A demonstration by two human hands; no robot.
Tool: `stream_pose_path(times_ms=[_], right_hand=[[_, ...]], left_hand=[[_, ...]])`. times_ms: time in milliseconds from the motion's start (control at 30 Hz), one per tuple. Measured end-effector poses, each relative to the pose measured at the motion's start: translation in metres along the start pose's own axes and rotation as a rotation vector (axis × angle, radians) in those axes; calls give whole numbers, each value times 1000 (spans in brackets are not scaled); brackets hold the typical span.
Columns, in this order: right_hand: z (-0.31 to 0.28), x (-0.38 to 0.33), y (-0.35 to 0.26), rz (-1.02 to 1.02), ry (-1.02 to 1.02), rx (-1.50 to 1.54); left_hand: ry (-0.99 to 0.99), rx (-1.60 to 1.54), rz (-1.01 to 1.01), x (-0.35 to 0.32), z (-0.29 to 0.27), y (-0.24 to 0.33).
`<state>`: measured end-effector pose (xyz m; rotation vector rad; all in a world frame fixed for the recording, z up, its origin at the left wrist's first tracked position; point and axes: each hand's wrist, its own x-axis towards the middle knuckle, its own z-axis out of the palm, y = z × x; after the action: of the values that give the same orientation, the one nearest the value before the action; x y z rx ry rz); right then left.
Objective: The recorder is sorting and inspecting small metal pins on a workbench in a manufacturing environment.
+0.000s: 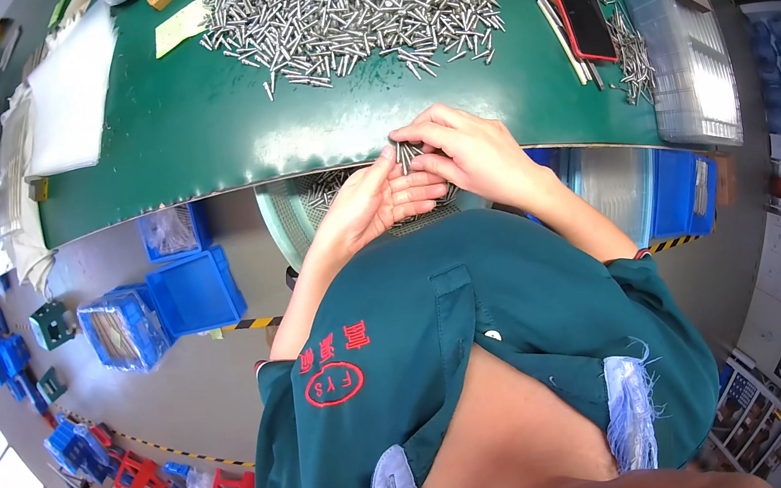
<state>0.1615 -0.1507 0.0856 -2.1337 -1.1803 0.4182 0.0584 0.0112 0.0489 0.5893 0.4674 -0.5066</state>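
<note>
A small bunch of slim metal pins sits between the two hands, at the near edge of the green worktop. The right hand pinches it in its fingers; the left hand cups alongside, and I can't tell whether it grips. They look light, stiff and probably slippery, best taken by the shanks. Below, a pale green basket holds more pins; leftward, a blue crate carries plastic-wrapped goods.

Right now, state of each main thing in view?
Held metal pins: bunched, fanned out
Right hand: curled around them
Left hand: palm up
Pin heap: loose, on bench
Smartphone: face up, screen dark
Round basin: partly hidden, loose pins inside
Unwrapped blue bin: open
</note>
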Motion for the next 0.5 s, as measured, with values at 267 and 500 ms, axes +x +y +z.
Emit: stream_pose_path(times_ms=[267, 500], right_hand=[[-4, 1, -2, -16, -11, 41], [-11, 6, -10, 87, -23, 656]], left_hand=[[-18, 197, 114, -2, 4, -8], [-38, 413, 294, -20, 18, 12]])
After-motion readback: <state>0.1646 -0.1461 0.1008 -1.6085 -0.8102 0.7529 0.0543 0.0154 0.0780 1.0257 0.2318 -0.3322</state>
